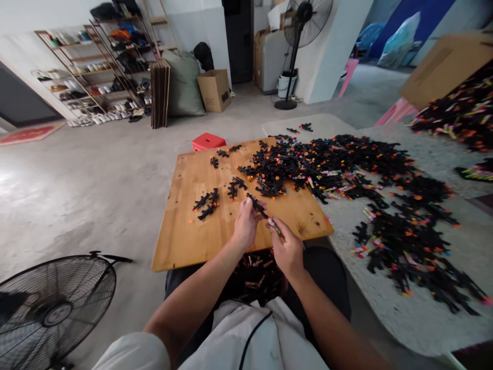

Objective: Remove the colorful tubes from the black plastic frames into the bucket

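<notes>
Over the front of the wooden board [185, 241], my left hand [245, 225] grips a small black toy gun [257, 206], which slants down to the right. My right hand [288, 252] pinches a small pink-and-white patterned piece [272, 224] at the gun's lower end; whether the two are joined cannot be made out. Several loose black toy guns with orange tips [208, 209] lie on the board beyond my left hand. A big heap of such toy guns [277, 162] covers the board's far right. Between my knees, a dark container's contents [256, 275] show colourful bits.
A grey stone-like table [370, 313] adjoins on the right, bearing more toy guns [412, 246]. Beyond the board stands a red stool [208, 141]. A floor fan [57, 313] is at lower left. Shoe racks [92, 72], a cardboard box [214, 90] and a standing fan [296, 51] stand behind.
</notes>
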Motion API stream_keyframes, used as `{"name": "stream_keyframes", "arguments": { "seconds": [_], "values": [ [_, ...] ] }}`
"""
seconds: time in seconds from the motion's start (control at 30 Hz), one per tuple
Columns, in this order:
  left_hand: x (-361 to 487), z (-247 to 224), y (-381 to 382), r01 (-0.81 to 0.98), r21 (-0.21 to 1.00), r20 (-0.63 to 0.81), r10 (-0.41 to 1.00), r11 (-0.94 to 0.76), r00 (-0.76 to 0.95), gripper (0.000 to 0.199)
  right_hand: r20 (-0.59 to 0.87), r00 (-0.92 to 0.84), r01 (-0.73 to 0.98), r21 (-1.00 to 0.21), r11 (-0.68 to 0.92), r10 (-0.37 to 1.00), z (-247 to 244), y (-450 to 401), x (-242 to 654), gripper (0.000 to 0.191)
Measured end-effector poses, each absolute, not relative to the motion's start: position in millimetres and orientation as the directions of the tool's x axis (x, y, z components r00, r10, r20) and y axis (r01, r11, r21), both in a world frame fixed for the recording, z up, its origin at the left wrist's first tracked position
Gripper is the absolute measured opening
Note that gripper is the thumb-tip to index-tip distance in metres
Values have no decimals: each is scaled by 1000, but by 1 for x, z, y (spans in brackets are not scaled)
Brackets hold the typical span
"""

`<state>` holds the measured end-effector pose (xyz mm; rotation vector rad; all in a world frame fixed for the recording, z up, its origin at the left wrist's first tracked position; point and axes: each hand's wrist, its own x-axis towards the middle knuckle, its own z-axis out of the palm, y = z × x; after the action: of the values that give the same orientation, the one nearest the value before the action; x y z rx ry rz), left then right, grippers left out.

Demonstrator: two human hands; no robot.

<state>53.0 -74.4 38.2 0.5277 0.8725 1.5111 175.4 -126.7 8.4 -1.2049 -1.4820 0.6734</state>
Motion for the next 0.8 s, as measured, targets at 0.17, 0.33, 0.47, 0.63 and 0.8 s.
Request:
{"name": "stream_keyframes", "arguments": {
  "seconds": [0.17,0.33,0.47,0.63,0.8],
  "values": [
    [40,25,-97,-551,812,-130,980,192,150,61,134,78,101,-987,126,988,10,-136,174,37],
    [41,32,-110,-454,869,-127,976,196,177,57,119,41,21,-993,118,992,14,-152,166,36],
    [46,40,-115,-395,894,-152,972,212,178,55,65,116,-23,-997,68,991,18,-163,157,36],
    [51,30,-117,-421,888,-152,981,188,117,57,13,143,-142,-989,33,990,19,-157,149,37],
    [6,18,-126,-218,957,-133,955,194,264,63,102,-58,48,-993,105,993,23,-146,183,31]
  ]
}}
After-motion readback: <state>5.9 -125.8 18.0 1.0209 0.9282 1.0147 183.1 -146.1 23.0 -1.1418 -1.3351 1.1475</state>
